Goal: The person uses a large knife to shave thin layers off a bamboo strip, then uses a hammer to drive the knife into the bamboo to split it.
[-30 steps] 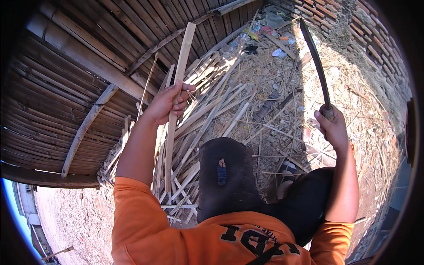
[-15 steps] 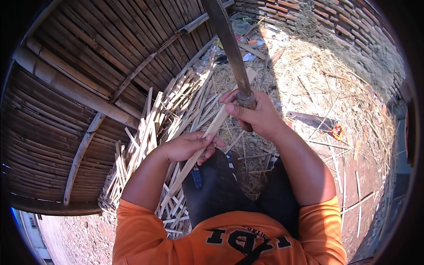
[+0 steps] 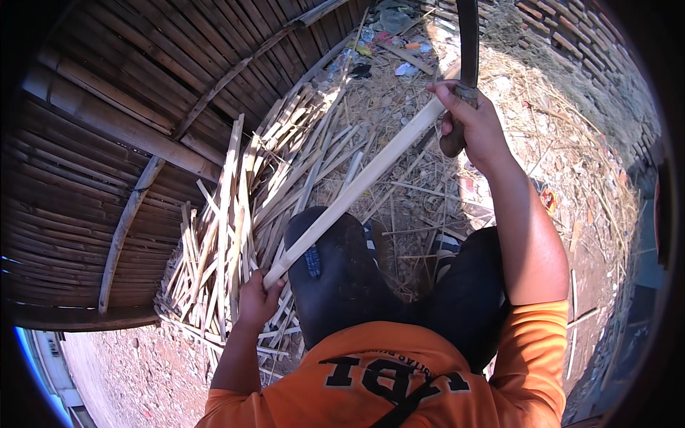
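My left hand [image 3: 258,299] is closed around the near end of a long pale bamboo strip [image 3: 357,187], low on the left beside my knee. The strip slants up to the right across my thigh. At its far end my right hand [image 3: 477,123] grips a machete [image 3: 469,46] by the neck of its wooden handle, the dark blade pointing up and away. The thumb and fingers of that hand also seem to touch the strip near the blade's base. Exactly how they press on it is hidden.
Piles of split bamboo strips [image 3: 232,214] lie to my left, before a slatted bamboo wall [image 3: 135,78]. Shavings and litter cover the ground ahead. A brick wall [image 3: 571,43] stands at the far right. An orange tool handle [image 3: 548,200] shows beyond my right forearm.
My left hand has slid down and left to the strip's near end. My right hand, with the machete, has moved up and right, and the hands are now far apart.
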Motion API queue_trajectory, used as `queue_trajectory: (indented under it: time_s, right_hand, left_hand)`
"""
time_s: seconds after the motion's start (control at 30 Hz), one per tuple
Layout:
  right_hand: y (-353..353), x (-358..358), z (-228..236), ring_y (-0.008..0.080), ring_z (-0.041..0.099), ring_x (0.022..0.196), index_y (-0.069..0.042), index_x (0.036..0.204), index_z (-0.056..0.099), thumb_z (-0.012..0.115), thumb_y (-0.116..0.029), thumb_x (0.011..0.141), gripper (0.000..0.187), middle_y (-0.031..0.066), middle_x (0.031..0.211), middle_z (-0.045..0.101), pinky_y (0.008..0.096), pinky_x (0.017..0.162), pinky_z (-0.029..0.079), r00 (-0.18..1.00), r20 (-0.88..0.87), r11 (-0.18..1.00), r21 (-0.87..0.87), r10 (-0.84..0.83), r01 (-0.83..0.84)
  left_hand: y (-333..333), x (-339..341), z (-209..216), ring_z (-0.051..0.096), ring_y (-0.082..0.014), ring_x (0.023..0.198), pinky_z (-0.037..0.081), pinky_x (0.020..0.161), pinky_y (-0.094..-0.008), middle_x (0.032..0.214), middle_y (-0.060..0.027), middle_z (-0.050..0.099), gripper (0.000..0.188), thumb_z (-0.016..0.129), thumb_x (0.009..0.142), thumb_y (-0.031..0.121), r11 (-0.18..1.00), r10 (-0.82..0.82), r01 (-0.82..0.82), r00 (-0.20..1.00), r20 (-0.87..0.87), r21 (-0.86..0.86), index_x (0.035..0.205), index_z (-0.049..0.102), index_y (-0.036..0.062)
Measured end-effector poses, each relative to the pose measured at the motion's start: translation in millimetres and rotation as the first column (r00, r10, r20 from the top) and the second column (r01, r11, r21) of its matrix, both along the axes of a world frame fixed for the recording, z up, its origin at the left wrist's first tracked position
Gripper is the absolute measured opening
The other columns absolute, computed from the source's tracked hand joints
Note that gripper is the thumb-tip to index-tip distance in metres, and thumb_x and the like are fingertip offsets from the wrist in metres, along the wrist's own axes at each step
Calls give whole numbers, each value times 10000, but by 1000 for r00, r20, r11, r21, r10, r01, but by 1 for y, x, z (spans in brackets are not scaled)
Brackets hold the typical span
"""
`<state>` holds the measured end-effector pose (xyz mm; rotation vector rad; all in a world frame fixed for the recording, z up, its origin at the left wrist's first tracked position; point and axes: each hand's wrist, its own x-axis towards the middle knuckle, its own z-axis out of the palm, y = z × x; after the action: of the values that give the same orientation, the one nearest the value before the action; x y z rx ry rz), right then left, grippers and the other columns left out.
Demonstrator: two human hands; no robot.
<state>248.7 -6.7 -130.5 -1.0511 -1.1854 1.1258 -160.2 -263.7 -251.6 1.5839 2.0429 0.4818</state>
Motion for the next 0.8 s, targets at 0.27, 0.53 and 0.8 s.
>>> queue_trajectory:
  time_s: [0.27,0.53,0.8]
  right_hand:
    - [-13,29,-11,39,467,511,-74,1106,685,765,-338,922,331,-42,623,520,227,460,334,962,271,998,-69,19,-1]
    - [-21,62,-40,181,662,1030,-75,1225,691,796,-284,884,414,100,1084,733,341,910,510,875,485,995,87,-6,-41]
    - [-24,87,-59,176,672,1021,-61,1258,678,787,-250,890,428,86,1083,737,353,918,512,806,592,1000,3,10,-14]
  left_hand:
    - [15,50,35,634,-411,753,501,661,-487,844,-203,614,322,728,884,294,903,-288,359,914,-287,237,941,612,-1]
    - [-6,71,13,656,-443,702,499,613,-525,783,-223,643,373,640,970,368,967,-215,242,944,-248,83,1055,564,13]
    - [19,46,27,631,-485,752,480,660,-544,796,-265,641,364,588,1007,362,993,-70,92,965,-251,75,978,584,-1]
